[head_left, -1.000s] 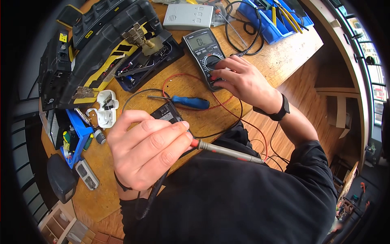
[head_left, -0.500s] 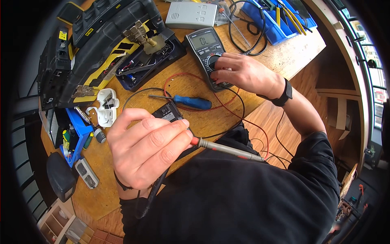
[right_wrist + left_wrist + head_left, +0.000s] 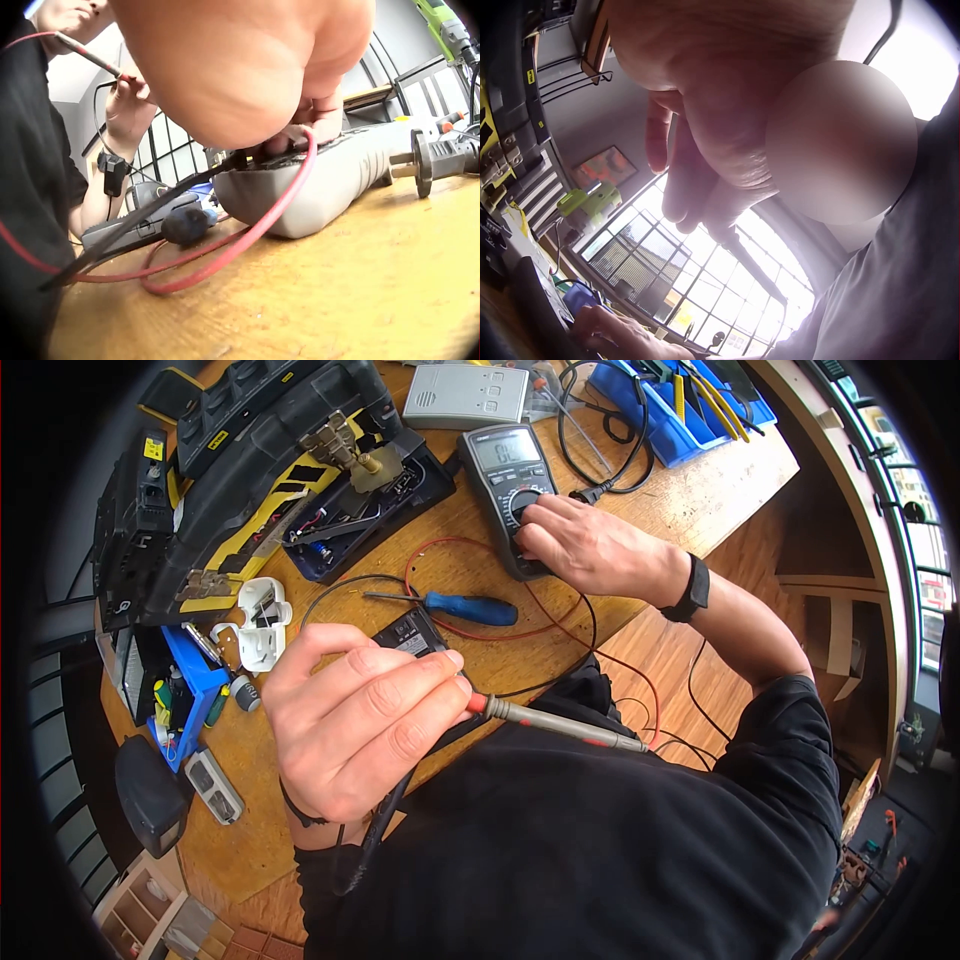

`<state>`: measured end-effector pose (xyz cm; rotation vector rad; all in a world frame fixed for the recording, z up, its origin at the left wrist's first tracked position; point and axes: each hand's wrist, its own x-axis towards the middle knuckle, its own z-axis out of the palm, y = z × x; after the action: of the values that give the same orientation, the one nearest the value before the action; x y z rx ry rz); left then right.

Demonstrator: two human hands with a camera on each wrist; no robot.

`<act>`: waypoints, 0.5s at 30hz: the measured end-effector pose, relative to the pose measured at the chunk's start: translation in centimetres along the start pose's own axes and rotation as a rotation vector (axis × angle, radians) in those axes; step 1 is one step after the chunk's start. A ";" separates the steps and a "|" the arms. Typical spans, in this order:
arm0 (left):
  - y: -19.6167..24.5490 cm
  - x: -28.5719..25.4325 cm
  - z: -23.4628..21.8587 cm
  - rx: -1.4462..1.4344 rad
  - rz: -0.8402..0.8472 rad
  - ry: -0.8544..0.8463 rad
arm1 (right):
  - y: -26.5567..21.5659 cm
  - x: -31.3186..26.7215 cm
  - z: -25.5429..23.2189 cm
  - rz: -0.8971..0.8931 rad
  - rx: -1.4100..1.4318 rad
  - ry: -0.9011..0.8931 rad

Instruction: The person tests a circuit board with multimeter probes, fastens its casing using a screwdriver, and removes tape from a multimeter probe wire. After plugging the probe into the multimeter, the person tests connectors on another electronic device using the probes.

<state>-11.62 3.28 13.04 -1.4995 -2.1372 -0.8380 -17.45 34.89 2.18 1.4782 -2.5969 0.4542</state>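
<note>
Raised in front of the black shirt, my left hand (image 3: 365, 725) pinches a grey-and-red test probe (image 3: 560, 722) between fingers and thumb, its far end pointing right. A multimeter (image 3: 508, 465) lies face up on the table, its display lit with characters that look like 0L. My right hand (image 3: 590, 550) is curled over the meter's lower face, just below the dial (image 3: 520, 503). In the right wrist view, its fingers grip the end of the red lead (image 3: 304, 172) at the meter's sockets, and a black lead runs beside it. The fingertips are partly hidden.
A blue screwdriver (image 3: 470, 608) lies between the hands, beside a black adapter (image 3: 410, 635). A large black tool case (image 3: 260, 470) fills the back left. Behind the meter are a grey box (image 3: 468, 396), a power plug (image 3: 590, 492) and a blue tool bin (image 3: 680, 430).
My right fingers curl in closer over the meter's lower face, and the red end seen between them earlier is now covered. The meter turns slightly. My left hand and the probe hardly move.
</note>
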 end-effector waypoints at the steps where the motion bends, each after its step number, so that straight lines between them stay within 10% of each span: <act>1: 0.0 0.0 0.0 0.005 0.001 0.002 | 0.1 0.4 0.1 -0.029 0.002 0.017; 15: 0.9 -0.2 -0.6 -0.014 -0.083 0.027 | 0.0 1.0 -0.2 -0.012 0.018 -0.021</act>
<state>-10.71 2.95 13.63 -1.4065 -2.1916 -0.8976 -18.03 34.11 2.57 1.5109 -2.6053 0.4645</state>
